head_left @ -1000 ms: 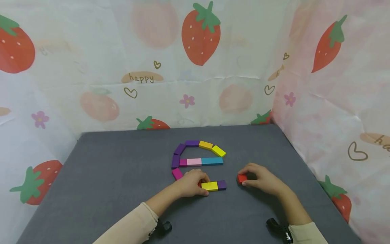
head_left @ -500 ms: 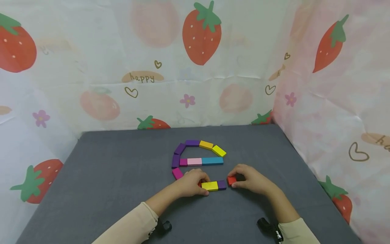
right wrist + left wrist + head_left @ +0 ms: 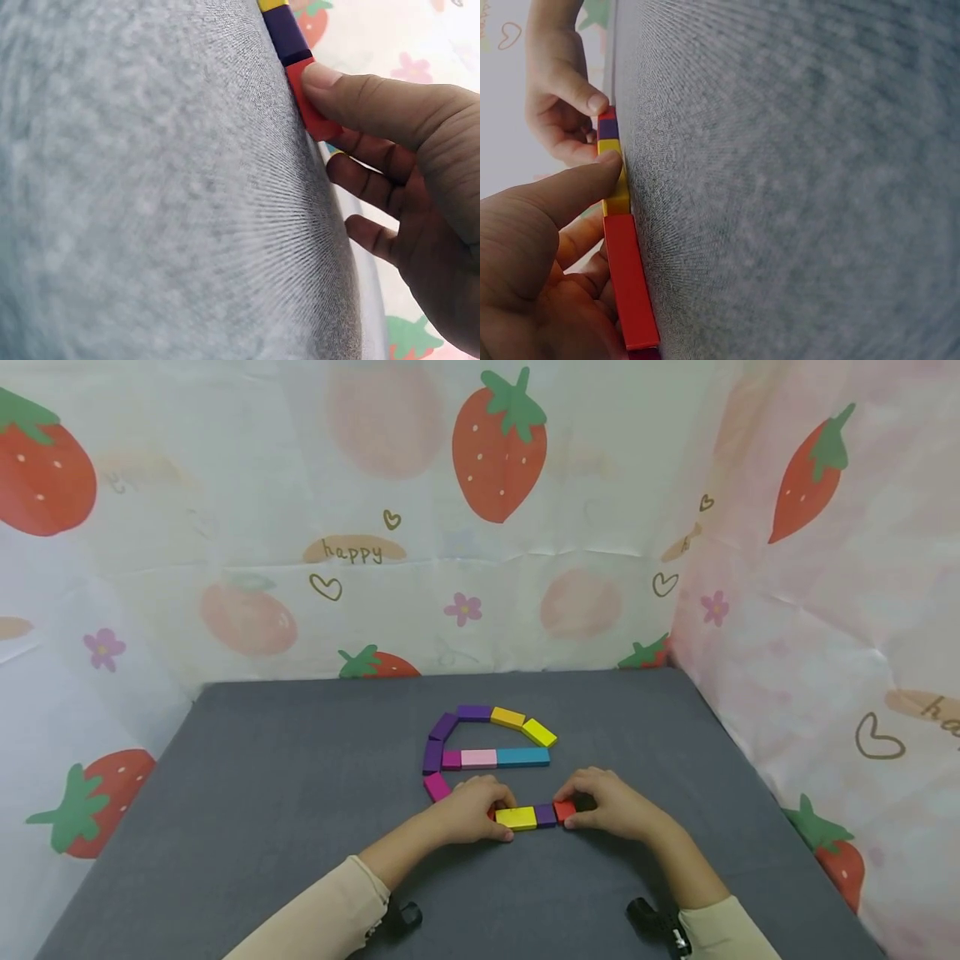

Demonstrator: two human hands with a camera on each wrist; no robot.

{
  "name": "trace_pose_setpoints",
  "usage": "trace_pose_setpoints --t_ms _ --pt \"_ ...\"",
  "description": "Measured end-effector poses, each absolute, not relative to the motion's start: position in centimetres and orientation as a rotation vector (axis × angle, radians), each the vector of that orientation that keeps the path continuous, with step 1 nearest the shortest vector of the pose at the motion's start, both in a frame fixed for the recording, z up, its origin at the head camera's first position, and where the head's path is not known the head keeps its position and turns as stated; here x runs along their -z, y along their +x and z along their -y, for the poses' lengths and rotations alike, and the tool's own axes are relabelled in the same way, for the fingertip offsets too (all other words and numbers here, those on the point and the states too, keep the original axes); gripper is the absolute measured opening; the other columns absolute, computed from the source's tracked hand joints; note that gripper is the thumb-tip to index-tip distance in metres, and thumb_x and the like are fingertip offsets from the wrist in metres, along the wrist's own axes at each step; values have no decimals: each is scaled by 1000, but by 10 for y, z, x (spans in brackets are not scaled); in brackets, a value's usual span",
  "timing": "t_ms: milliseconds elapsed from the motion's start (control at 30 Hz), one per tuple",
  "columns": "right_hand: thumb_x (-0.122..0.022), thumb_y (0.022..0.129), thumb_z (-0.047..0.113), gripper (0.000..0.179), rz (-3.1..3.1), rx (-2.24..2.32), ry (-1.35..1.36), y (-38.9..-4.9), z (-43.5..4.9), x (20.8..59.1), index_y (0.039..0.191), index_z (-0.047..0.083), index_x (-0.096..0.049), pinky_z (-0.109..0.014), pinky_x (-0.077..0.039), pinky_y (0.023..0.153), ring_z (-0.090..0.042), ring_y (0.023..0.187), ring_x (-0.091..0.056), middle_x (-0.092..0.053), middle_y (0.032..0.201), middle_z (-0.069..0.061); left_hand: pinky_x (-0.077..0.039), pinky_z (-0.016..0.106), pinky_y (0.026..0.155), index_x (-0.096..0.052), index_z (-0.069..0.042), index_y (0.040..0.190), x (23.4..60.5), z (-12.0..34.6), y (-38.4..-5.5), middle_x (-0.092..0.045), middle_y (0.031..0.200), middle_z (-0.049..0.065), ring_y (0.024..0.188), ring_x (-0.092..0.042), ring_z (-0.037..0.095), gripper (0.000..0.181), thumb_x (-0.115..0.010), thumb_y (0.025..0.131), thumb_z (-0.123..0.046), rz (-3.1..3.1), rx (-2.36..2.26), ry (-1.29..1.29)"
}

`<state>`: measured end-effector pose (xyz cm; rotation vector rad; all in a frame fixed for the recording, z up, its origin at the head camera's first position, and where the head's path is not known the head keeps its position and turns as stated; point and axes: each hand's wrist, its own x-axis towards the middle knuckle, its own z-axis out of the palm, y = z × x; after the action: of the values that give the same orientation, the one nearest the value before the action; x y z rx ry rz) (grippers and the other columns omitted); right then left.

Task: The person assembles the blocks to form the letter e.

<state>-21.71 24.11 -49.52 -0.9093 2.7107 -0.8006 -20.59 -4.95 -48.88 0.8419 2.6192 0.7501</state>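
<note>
My left hand pinches a yellow block at the front of a curved line of blocks, its thumb on the near side. A longer red block adjoins it in the left wrist view, mostly covered by that hand from above. Right of the yellow one lies a short purple block. At the row's right end, my right hand holds a small red block between thumb and fingers, against or very close to the purple one.
Behind the hands, purple blocks, a magenta block, an orange block and a yellow one form a curve. A pink block and a blue block lie across it. Grey cloth covers the table.
My right hand has moved left with the small red block and brought it to the end of the row beside the purple block. The left hand has stayed in place.
</note>
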Motion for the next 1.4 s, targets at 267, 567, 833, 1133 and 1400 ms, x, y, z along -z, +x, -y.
trace_pose_setpoints --t_ms 267,567,833,1133,1400 --pt "-82 86 38 28 -2688 809 -909 -217 -239 495 111 30 -74 -56 -35 104 -13 107 -56 -67 108 17 -40 34 89 -72 -21 116 491 48 -206 -58 98 -11 94 -50 10 35 -83 87 -36 -2619 -745 831" --pt "-83 86 37 28 -2697 780 -900 -217 -238 494 111 30 -74 -58 -35 105 -14 108 -55 -66 107 18 -39 33 86 -73 -20 114 491 47 -206 -58 97 -10 93 -50 10 34 -83 86 -36 -2632 -745 835" --pt "-83 86 38 31 -2688 769 -924 -216 -238 491 114 29 -73 -57 -36 104 -14 108 -55 -66 110 17 -40 33 88 -73 -19 115 488 48 -206 -59 98 -9 94 -51 10 35 -83 86 -36 -2620 -747 838" --pt "-79 90 35 29 -2716 772 -967 -213 -240 488 118 28 -72 -46 -48 99 -10 109 -57 -66 112 17 -48 30 90 -72 -19 114 484 55 -207 -64 103 -8 95 -55 9 32 -82 88 -34 -2591 -829 864" --pt "-78 92 25 28 -2837 777 -1028 -205 -249 482 119 24 -73 -49 -48 100 -14 114 -59 -67 114 14 -53 32 96 -73 -13 118 472 68 -205 -70 114 -4 107 -63 11 32 -80 91 -28 -2613 -928 893"
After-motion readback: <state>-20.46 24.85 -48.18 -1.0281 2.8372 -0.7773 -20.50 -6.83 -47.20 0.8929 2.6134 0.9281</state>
